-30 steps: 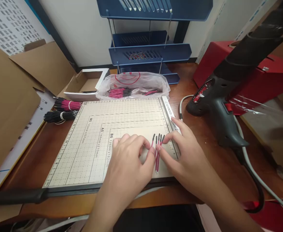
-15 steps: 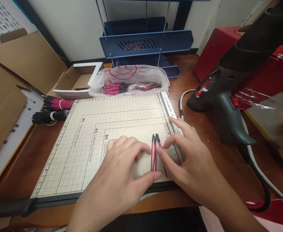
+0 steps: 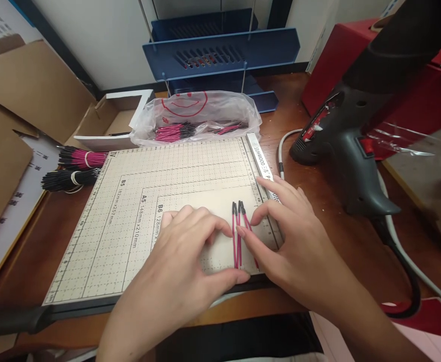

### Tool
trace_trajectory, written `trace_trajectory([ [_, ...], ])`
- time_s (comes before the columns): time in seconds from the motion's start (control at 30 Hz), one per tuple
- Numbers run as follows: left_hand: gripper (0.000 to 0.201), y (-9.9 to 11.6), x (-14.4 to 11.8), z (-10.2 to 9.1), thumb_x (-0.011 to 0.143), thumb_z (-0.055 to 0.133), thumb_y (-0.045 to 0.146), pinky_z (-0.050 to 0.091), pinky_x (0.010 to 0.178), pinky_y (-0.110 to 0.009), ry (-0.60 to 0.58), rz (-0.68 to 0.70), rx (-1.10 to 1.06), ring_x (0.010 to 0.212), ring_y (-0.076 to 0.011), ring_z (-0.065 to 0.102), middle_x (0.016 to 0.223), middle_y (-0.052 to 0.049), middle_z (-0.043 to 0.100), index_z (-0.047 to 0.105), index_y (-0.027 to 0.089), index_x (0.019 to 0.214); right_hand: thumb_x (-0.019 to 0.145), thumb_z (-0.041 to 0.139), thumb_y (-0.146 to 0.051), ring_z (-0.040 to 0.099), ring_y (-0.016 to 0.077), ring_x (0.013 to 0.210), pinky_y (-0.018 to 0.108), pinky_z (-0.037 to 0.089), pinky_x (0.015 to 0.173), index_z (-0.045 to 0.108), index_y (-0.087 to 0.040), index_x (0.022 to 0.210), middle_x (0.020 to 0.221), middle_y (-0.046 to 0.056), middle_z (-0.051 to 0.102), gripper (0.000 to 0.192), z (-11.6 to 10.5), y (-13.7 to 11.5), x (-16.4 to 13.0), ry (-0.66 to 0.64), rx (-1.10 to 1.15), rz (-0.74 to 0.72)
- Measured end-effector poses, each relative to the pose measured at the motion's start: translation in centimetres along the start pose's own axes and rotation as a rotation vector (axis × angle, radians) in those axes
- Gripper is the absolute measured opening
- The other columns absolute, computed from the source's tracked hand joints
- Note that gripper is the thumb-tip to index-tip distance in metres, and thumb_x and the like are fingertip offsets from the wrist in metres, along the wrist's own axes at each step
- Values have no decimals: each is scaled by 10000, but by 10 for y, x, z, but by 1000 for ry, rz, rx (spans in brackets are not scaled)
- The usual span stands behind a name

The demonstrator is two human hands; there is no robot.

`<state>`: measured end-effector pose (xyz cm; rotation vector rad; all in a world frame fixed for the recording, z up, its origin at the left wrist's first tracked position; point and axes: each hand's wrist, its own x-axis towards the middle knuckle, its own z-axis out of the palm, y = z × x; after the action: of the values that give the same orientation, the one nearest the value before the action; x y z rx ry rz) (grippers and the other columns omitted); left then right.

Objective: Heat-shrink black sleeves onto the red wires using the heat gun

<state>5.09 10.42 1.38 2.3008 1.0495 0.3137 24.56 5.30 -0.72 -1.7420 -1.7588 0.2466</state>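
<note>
Several pink wires [image 3: 239,246] with black sleeves at their far ends lie side by side on the gridded board of a paper cutter [image 3: 175,163]. The rightmost wire slants away from the others. My left hand [image 3: 183,256] is open on their left, its index fingertip beside the leftmost wire and its thumb across the near ends. From the right, my right hand [image 3: 292,231] reaches in with thumb and index finger apart. Its thumb tip touches the wires, and the slanted wire passes between that thumb and index finger. The thumb hides part of the wires.
Behind the cutter, a plastic bag [image 3: 198,108] holds more pink wires. Pink [image 3: 81,158] and black wire bundles [image 3: 70,180] lie left, near an open carton [image 3: 35,85]. A heat gun [image 3: 352,136] with its cable stands right; a blue rack [image 3: 220,53] is at the back.
The view has shifted slightly. The wires lie a little more spread and parallel, and my right thumb has moved slightly left across them. My left hand stays almost in place.
</note>
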Motion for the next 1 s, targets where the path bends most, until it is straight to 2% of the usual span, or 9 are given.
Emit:
trace_trajectory([
  [0.37, 317, 3, 0, -1, 878, 742, 540, 326, 825, -393, 24, -15, -4, 890, -227, 522, 916, 19, 618, 613, 269, 980, 874, 628, -295, 486, 326, 1404, 660, 385, 1118, 649, -215, 752, 1388, 73, 620, 148, 1, 1, 1, 53, 17, 0],
  [0.53, 210, 6, 1, 0, 960, 655, 479, 326, 840, -399, 35, -34, -23, 898, -222, 524, 929, 21, 634, 618, 274, 980, 875, 625, -291, 491, 330, 1401, 642, 397, 1112, 655, -210, 735, 1388, 73, 623, 164, 0, 1, 1, 49, 16, -2],
  [0.73, 163, 5, 1, 1, 948, 680, 414, 327, 831, -400, 49, -44, -3, 873, -218, 524, 897, 22, 622, 613, 265, 955, 881, 630, -292, 499, 323, 1396, 611, 420, 1098, 647, -209, 745, 1370, 75, 635, 160, 0, 1, 1, 52, 12, -17],
  [1.0, 105, 5, 0, 0, 954, 649, 361, 325, 806, -400, 55, -45, -12, 848, -216, 508, 862, 23, 613, 611, 264, 942, 875, 662, -327, 491, 328, 1402, 630, 417, 1101, 649, -210, 768, 1383, 79, 626, 159, 1, 2, 0, 61, 12, -23],
])
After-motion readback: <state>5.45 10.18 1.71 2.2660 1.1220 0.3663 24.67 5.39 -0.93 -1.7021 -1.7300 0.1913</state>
